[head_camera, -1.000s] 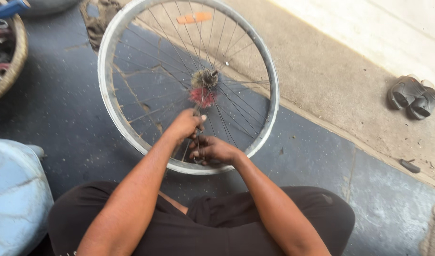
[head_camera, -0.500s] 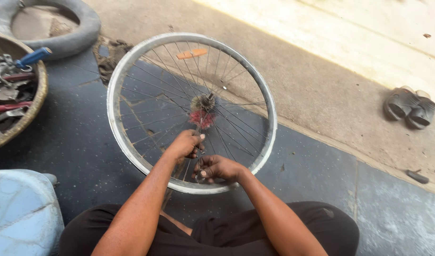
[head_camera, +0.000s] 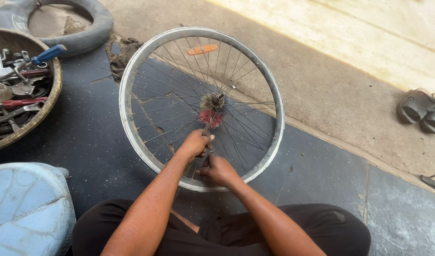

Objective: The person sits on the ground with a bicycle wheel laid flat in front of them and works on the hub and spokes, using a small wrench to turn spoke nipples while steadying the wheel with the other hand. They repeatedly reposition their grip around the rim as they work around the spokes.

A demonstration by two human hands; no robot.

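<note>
Tools heaped in a shallow basket (head_camera: 50, 102) at far left, a blue-handled one sticking up, all within arm's reach. Below, a pale blue plastic container (head_camera: 27, 208) just beside the knee. Behind the basket, a tyre (head_camera: 92, 28) lying flat on the ground. Centre: bicycle wheel (head_camera: 127, 114), bare of tyre, lying flat on the dark mat (head_camera: 84, 142), near rim close to the lap so the spokes come to hand. Left hand (head_camera: 194, 143) and right hand (head_camera: 217, 169) close together over the spokes below the red-fluffed hub (head_camera: 212, 114); fingers curled narrow, apparently pinching a spoke, though what exactly cannot be made out. Far right, sandals (head_camera: 424, 111) on the concrete.
</note>
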